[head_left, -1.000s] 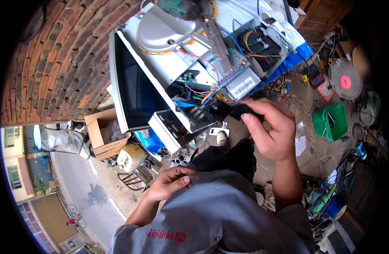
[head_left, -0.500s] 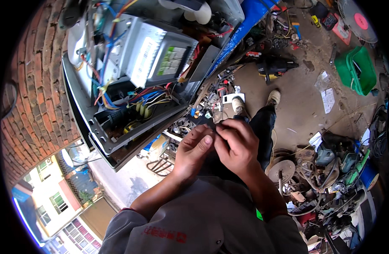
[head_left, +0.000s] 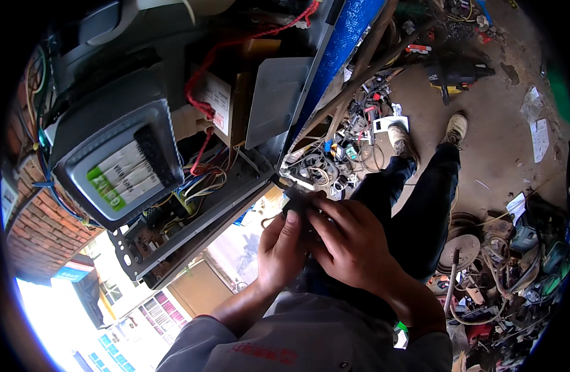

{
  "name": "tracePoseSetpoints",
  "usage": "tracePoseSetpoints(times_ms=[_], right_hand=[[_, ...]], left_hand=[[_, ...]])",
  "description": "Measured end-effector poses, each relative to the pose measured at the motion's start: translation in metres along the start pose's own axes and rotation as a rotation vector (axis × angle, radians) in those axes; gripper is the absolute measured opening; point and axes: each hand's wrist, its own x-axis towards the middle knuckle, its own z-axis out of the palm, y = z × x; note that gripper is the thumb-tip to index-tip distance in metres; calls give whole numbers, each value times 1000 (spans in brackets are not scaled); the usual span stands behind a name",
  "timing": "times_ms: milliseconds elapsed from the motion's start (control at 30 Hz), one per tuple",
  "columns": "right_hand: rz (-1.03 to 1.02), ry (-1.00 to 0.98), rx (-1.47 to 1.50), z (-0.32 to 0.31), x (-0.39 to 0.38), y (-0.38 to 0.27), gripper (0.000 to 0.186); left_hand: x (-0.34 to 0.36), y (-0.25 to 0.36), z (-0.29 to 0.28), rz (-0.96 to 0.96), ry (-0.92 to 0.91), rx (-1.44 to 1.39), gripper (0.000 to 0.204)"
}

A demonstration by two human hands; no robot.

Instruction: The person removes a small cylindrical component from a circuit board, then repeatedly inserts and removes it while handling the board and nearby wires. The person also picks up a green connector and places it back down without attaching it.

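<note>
Close in front of my body, my left hand (head_left: 277, 249) and my right hand (head_left: 353, 240) meet, fingers curled together. Between them sits a small dark part (head_left: 293, 202), mostly covered by my fingers, so its kind cannot be made out. My left thumb presses on its near side, while my right fingers close over it from the right. Just beyond, at upper left, stands an opened appliance in a metal housing (head_left: 198, 230). Inside it are a grey metal unit with a green and white label (head_left: 125, 180), a twisted red wire (head_left: 198, 80) and a flat grey plate (head_left: 276, 99).
A blue beam (head_left: 334, 62) edges the appliance's right side. Loose electrical scraps (head_left: 334, 167) lie beyond my hands. On the floor are a black and yellow power tool (head_left: 458, 77) and white papers (head_left: 538, 139). Scrap metal and cables (head_left: 495, 260) are heaped at right.
My view has shifted toward the appliance, which now appears larger and nearer. My hands stay together, and the dark part between them shows more clearly; my right fingers have moved over it.
</note>
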Motion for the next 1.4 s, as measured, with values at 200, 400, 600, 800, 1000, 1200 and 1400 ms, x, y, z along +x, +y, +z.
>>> tracePoseSetpoints(times_ms=[200,400,600,800,1000,1200,1400], right_hand=[[-51,54,-50,5,4,8,42],[-69,102,-27,-13,15,3,35],[-64,124,-8,-18,38,-5,31],[-129,190,-76,-4,58,-2,27],[-146,282,-46,9,73,-2,26],[-75,264,84,14,79,-3,21],[-185,244,2,29,90,2,21]], left_hand=[[-4,1,4,26,-36,76,56],[-9,0,27,239,-76,170,59],[-9,-4,10,287,-74,74,56],[0,-5,-56,256,-87,94,40],[24,4,-143,465,59,273,35],[49,1,-196,671,-35,269,54],[63,9,-220,676,-136,301,58]])
